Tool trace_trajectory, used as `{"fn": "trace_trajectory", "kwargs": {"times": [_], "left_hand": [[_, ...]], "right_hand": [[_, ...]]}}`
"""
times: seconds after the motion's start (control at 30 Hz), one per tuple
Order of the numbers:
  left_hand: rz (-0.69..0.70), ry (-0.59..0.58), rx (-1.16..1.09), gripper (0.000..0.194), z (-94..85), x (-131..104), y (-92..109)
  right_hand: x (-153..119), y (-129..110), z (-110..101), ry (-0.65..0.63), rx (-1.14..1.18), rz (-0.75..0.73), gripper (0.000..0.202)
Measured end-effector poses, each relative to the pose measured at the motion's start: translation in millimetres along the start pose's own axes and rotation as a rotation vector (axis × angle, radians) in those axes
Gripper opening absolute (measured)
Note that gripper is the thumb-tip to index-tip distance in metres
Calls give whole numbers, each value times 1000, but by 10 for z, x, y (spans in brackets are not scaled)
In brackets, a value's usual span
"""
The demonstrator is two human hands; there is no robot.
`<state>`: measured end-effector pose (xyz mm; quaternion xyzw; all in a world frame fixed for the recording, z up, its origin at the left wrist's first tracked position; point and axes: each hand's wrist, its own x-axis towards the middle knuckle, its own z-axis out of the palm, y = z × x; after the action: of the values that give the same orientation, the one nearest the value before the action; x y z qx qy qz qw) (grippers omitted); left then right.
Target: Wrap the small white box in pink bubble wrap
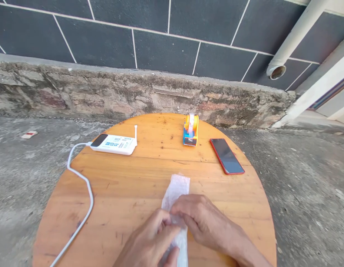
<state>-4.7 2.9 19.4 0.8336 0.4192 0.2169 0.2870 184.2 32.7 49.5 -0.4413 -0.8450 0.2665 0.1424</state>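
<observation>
A long strip of white, slightly see-through, crinkled bubble wrap (177, 187) lies on the round wooden table (119, 185), running away from me. My left hand (152, 237) is closed on its left edge, thumb and forefinger pinched together. From the right, my right hand (202, 218) bends over the same spot with its fingertips pinched on the wrap. Both hands' fingertips nearly meet at the strip's middle. Whatever small piece lies between them is hidden by the fingers. Beyond the wrap stands a yellow and blue tape dispenser (190, 130) with a roll of tape in it.
A red-edged phone (227, 156) lies at the table's right. On the left rests a white power bank (115, 144), its white cable (90, 189) curving toward me over the table. A stone-based tiled wall (149, 96) stands close behind, with a pipe (297, 35) at right.
</observation>
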Motion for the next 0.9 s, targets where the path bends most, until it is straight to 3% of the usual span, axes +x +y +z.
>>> {"fn": "trace_trajectory", "kwargs": {"times": [0.1, 0.23, 0.33, 0.4, 0.7, 0.9], "left_hand": [[8, 12, -29, 31, -40, 30, 32], [-61, -3, -45, 29, -46, 38, 137], [-126, -2, -29, 26, -24, 8, 253], [-162, 15, -42, 24, -6, -22, 322], [-178, 142, -147, 20, 32, -90, 355], [-185, 199, -208, 14, 37, -102, 349]], "right_hand": [[-112, -58, -127, 82, 11, 17, 30], [-488, -240, -220, 117, -84, 36, 41], [-764, -349, -128, 75, -154, 74, 74], [-851, -378, -15, 47, -149, 75, 83], [-697, -377, 460, 269, -198, 37, 65], [-710, -333, 579, 404, -271, -79, 51]]}}
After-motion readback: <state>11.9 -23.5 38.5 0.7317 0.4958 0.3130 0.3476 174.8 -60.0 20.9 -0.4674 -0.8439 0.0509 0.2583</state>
